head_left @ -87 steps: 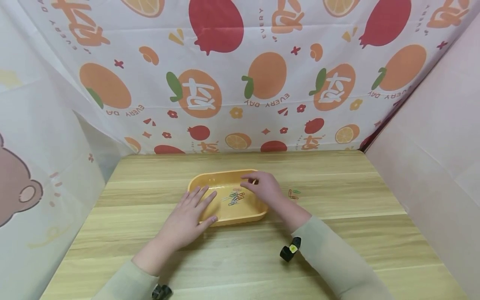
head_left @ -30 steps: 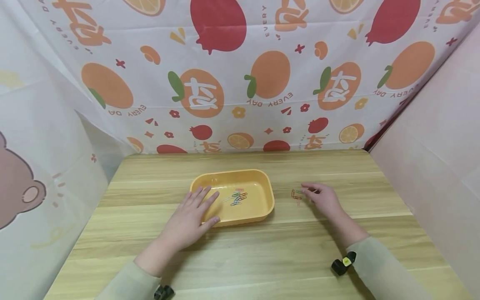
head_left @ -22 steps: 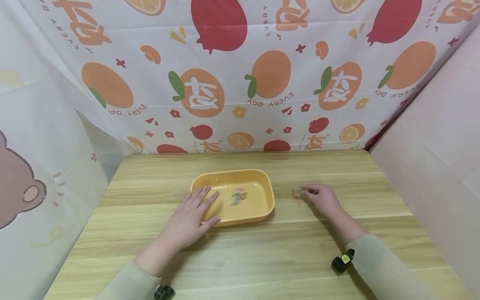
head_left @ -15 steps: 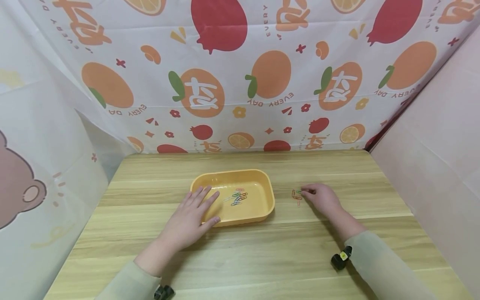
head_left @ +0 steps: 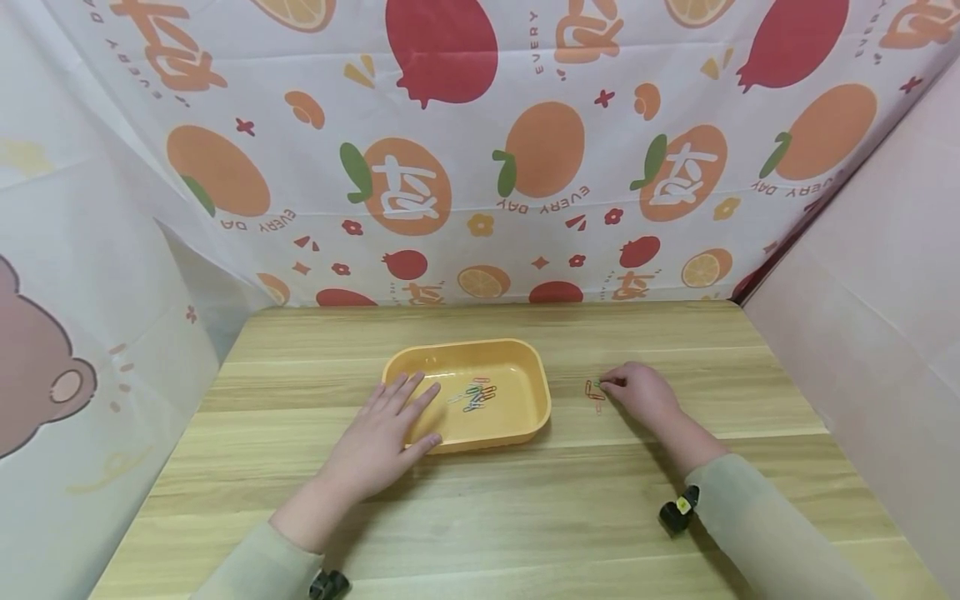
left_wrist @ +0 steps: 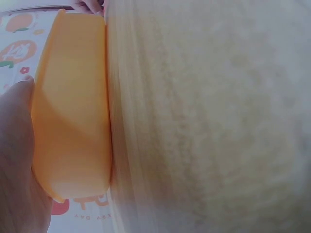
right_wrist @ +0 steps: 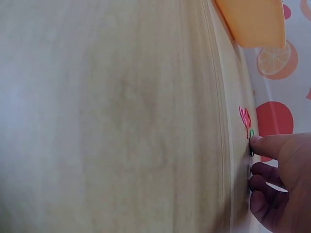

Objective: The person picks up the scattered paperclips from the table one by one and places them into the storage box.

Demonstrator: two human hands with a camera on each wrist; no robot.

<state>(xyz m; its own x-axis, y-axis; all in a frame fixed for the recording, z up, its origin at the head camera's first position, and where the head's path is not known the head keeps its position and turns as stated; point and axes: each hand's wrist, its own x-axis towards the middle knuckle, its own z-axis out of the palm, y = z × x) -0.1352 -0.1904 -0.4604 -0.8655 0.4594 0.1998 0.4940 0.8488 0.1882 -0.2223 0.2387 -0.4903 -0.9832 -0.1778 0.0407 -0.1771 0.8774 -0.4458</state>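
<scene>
The green paper clip (right_wrist: 251, 132), a thin loop toward the counter (head_left: 465, 533)'s far right corner, is pinched by the right hand (head_left: 647, 396), earlier above the tray (head_left: 513, 410) touched by the spread left hand (head_left: 378, 442).

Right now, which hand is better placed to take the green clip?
The right hand, I'd judge: it is already at the green clip, right of the tray. The left hand is at the tray's left end, farther away.
</scene>
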